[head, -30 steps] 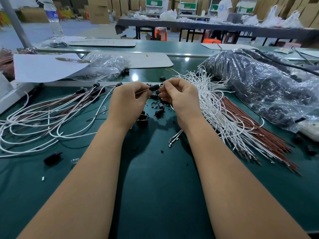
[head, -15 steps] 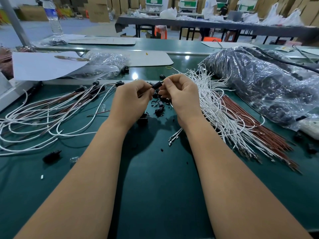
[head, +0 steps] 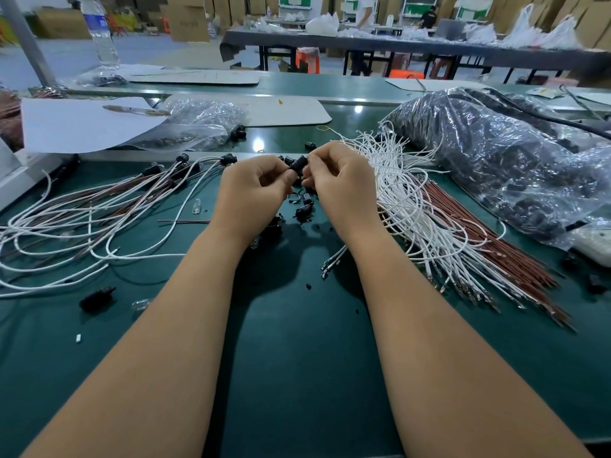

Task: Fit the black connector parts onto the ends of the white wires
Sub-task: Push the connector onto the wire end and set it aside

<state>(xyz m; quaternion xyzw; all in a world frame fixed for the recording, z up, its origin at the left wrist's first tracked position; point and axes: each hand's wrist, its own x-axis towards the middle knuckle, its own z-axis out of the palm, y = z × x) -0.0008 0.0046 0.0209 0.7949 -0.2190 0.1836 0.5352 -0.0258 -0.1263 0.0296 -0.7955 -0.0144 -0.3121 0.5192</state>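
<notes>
Both hands meet above the green table, a little past its middle. My right hand [head: 337, 183] pinches a small black connector part [head: 298, 162] at its fingertips. My left hand [head: 251, 193] has thumb and fingers curled against the same part from the left; the wire end it was holding is hidden between the fingers. Loose black connector parts [head: 304, 206] lie on the table just under the hands. A bundle of bare white wires [head: 406, 206] fans out to the right. White wires with black connectors fitted [head: 99, 219] spread out on the left.
A big clear bag of black parts [head: 515, 160] fills the right side. Brown wires [head: 463, 233] lie beside the white bundle. A smaller plastic bag [head: 198, 127], a white sheet [head: 76, 123] and a water bottle [head: 99, 31] stand at the back left. One stray black part [head: 96, 297] lies front left.
The hands have drawn closer together around the black connector, and the wire seen between them earlier is now hidden by the fingers.
</notes>
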